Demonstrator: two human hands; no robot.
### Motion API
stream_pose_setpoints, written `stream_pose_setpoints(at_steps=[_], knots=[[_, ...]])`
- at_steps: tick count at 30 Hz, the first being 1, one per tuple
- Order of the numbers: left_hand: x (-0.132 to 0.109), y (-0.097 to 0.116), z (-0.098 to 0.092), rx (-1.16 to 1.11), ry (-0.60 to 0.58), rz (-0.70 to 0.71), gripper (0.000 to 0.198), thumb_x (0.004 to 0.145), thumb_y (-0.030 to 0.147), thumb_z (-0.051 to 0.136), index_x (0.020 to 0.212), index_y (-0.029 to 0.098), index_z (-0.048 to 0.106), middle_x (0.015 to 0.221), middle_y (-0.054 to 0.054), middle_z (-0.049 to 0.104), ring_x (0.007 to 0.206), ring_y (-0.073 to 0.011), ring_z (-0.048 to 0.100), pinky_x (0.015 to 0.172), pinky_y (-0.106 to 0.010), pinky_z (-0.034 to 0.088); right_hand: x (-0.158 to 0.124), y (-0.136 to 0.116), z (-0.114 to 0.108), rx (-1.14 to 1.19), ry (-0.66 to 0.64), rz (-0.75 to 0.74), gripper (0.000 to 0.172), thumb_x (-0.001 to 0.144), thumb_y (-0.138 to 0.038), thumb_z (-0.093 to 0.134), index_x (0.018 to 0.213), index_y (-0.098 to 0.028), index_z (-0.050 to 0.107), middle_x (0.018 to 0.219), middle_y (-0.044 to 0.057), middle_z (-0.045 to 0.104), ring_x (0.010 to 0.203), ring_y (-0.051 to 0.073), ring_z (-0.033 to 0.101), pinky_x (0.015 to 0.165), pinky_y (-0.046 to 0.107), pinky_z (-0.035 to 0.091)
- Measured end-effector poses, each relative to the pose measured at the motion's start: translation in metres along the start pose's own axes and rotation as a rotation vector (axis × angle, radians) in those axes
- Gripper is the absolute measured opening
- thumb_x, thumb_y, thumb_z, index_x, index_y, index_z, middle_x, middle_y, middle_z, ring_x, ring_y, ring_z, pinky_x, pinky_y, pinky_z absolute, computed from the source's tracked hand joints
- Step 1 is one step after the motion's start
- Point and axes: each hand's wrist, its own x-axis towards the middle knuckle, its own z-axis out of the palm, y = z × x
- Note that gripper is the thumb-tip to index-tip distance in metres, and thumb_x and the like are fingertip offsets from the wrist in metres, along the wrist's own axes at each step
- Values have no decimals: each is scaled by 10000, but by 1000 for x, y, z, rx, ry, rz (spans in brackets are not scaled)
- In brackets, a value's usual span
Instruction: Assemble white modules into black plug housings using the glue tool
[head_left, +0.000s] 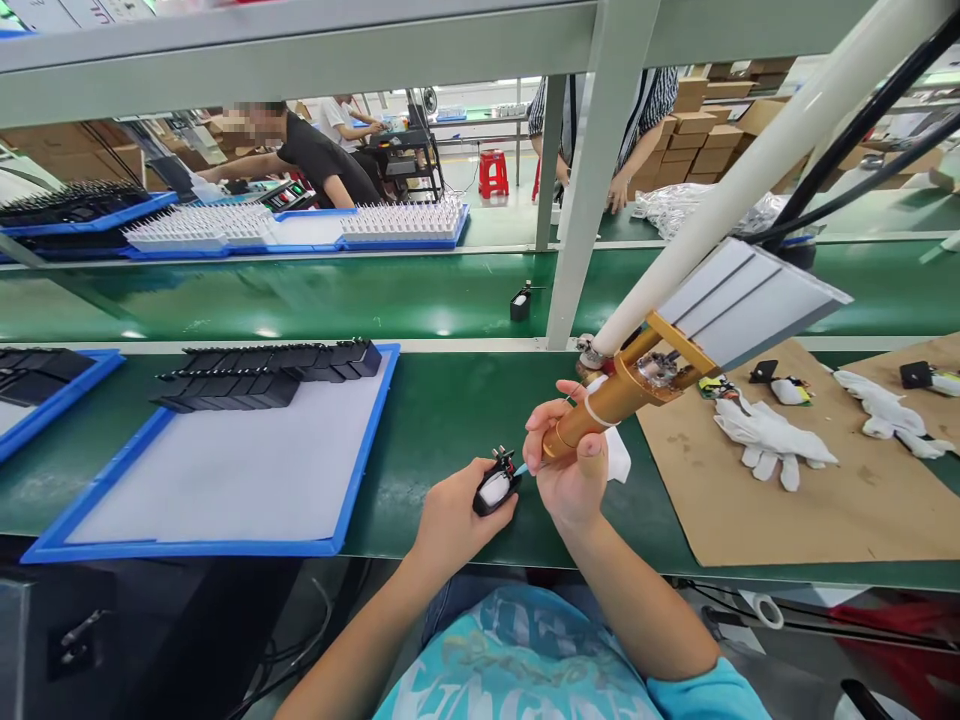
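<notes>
My left hand (pixel 450 520) is closed around a small black plug housing (pixel 495 488) with a white inside and metal prongs, held just above the green belt (pixel 442 420). My right hand (pixel 571 462) grips a brass-coloured dispensing gun (pixel 611 400). Its fine tip touches the housing's open top. A long white tube (pixel 757 165) and black cables rise from the gun to the upper right. A flat grey finned block (pixel 742 300) is fixed to the gun's back end.
A blue tray (pixel 225 465) with a white liner and rows of black housings (pixel 270 372) lies at left. A cardboard sheet (pixel 810 490) at right holds white gloves (pixel 772 440) and other housings. A grey post (pixel 592 200) stands behind. Other people work across the far belt.
</notes>
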Motion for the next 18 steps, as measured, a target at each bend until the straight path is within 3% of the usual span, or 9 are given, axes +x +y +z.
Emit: stream_pose_setpoints(at_steps=[5,12,18], knots=[[0,3,-3,7,6,-8,231,796,356,640,991,256,566,879,9,719,758,-192,680,651,-276,471,1,2,1,5,-10,-31,354,787,-569,623,907,-242,562,758,-24,635,392,65,495,337,187,356],[2,1,-2,-2,12,-41,233,797,356,637,991,252,563,877,3,720,754,-196,679,649,-282,469,1,1,3,-32,27,13,505,752,-659,589,1058,-261,535,749,-26,613,391,80,490,341,216,376],[6,-8,11,21,37,-66,307,815,375,627,1096,263,575,922,-20,722,820,-217,684,679,-295,479,-1,2,9,-29,10,18,504,765,-657,565,1080,-268,506,756,-27,595,393,80,482,348,227,382]])
